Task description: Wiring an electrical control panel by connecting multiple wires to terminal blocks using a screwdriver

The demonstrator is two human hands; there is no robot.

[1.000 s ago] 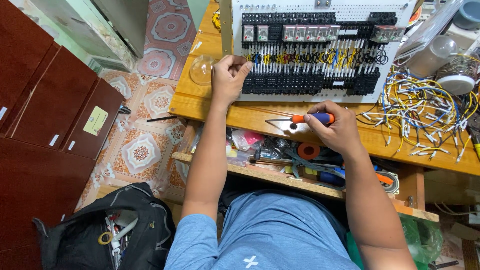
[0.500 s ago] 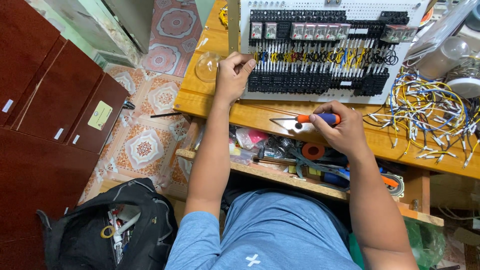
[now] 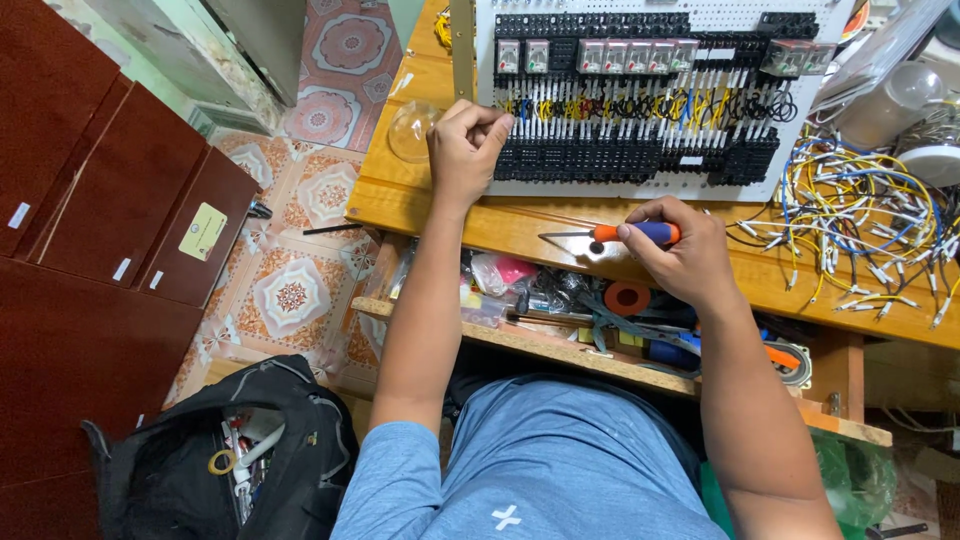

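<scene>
- Right now the right hand [image 3: 680,255] has its fingers clamped around an orange-and-blue-handled screwdriver [image 3: 612,234], which lies level above the wooden bench top [image 3: 420,195], its metal tip pointing left, just near of the panel.
- Further off, the left hand [image 3: 465,150] rests with its fingers curled together against the near left part of a white perforated panel carrying rows of black terminal blocks and relays [image 3: 640,95]; whether it pinches anything there cannot be told.
- Touching that hand's left side, a clear plastic dome [image 3: 410,132] sits on the bench top.
- To the right of the panel lies a loose heap of white, yellow and blue wires [image 3: 860,225].
- Nearer, under the bench top, a wooden shelf [image 3: 560,345] holds mixed tools and an orange tape roll [image 3: 628,297].
- Near left, on the patterned tile floor [image 3: 290,290], stands an open black tool bag [image 3: 230,455].
</scene>
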